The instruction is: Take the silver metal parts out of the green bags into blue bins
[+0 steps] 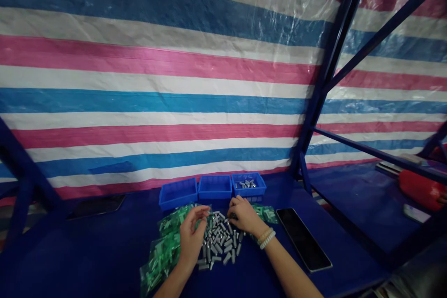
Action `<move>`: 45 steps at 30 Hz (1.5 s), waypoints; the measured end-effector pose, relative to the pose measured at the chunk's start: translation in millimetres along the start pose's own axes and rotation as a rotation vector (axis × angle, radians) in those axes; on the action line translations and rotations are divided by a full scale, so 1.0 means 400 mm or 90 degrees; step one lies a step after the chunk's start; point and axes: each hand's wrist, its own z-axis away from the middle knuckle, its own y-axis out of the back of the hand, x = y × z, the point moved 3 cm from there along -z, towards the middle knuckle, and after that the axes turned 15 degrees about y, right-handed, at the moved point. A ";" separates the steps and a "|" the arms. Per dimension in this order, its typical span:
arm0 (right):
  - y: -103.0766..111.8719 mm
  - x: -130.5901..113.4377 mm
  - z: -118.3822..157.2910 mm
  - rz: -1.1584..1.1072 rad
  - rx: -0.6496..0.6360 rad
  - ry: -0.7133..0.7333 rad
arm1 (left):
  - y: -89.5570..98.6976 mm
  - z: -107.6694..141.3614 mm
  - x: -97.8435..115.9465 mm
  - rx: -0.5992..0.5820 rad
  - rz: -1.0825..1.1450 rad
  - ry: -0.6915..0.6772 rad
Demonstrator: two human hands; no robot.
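A pile of small silvery metal parts [218, 241] lies on the blue table between my hands. At its left edge is my left hand [193, 230], thumb and fingers curved towards each other; whether something small sits at the fingertips cannot be made out. My right hand [242, 216], with beaded bracelets at the wrist, reaches over the pile's upper right side, its fingers bent together around something too hidden to name. Bags of green parts [162, 253] lie to the left of the pile, beside and partly behind my left hand. Another green bag [267, 214] is right of my right hand.
Behind the pile stand a left blue bin [178, 192], a middle blue bin [215, 187] and a right blue bin [260, 191] holding metal parts. A black phone [303, 238] lies at the right. Blue frame posts [319, 79] and striped sheeting [157, 137] rise behind.
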 end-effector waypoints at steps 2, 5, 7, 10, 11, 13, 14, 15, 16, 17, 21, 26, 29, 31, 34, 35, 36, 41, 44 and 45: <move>0.000 0.004 0.000 -0.018 0.016 -0.010 | -0.005 0.003 0.004 -0.001 -0.009 -0.001; 0.016 -0.004 -0.006 -0.133 0.123 0.011 | -0.017 0.006 0.002 -0.024 -0.027 0.009; 0.033 -0.020 -0.010 -0.216 0.222 0.021 | -0.025 0.007 -0.007 -0.051 -0.032 0.025; 0.057 -0.055 -0.012 -0.268 0.336 0.037 | -0.034 0.007 -0.024 -0.087 -0.016 0.054; 0.064 -0.069 -0.012 -0.272 0.361 0.049 | -0.037 0.008 -0.029 -0.101 -0.003 0.067; 0.075 -0.093 -0.012 -0.278 0.391 0.077 | -0.044 0.011 -0.039 -0.132 0.031 0.104; 0.078 -0.103 -0.011 -0.282 0.397 0.090 | -0.049 0.013 -0.043 -0.149 0.051 0.128; 0.080 -0.112 -0.010 -0.285 0.396 0.102 | -0.054 0.016 -0.047 -0.167 0.070 0.153; 0.080 -0.119 -0.009 -0.290 0.390 0.115 | -0.059 0.019 -0.050 -0.185 0.085 0.178; 0.079 -0.125 -0.009 -0.295 0.379 0.128 | -0.064 0.021 -0.052 -0.200 0.097 0.201; 0.076 -0.134 -0.008 -0.312 0.349 0.152 | -0.065 0.025 -0.052 -0.190 0.130 0.236; 0.074 -0.108 -0.012 -0.381 0.387 0.075 | -0.039 0.019 -0.040 -0.133 0.086 0.140; 0.049 -0.095 -0.021 -0.539 0.377 0.039 | -0.035 0.021 -0.019 -0.138 -0.003 0.019; 0.025 -0.090 -0.028 -0.665 0.364 0.031 | -0.036 0.025 -0.001 -0.142 -0.086 -0.076; 0.007 -0.072 -0.039 -0.780 0.369 0.044 | -0.031 0.022 0.024 -0.131 -0.213 -0.183; 0.011 -0.058 -0.041 -0.776 0.383 0.051 | -0.024 0.015 0.030 -0.120 -0.245 -0.205; 0.021 -0.038 -0.041 -0.746 0.400 0.052 | -0.015 0.005 0.035 -0.106 -0.273 -0.223; 0.122 0.100 -0.025 -0.141 0.330 -0.090 | 0.043 -0.092 0.048 -0.018 -0.446 -0.236; 0.157 0.156 -0.010 -0.015 0.267 -0.136 | 0.060 -0.155 0.038 0.059 -0.650 -0.159; 0.157 0.163 -0.006 0.001 0.252 -0.147 | 0.062 -0.170 0.032 0.086 -0.717 -0.125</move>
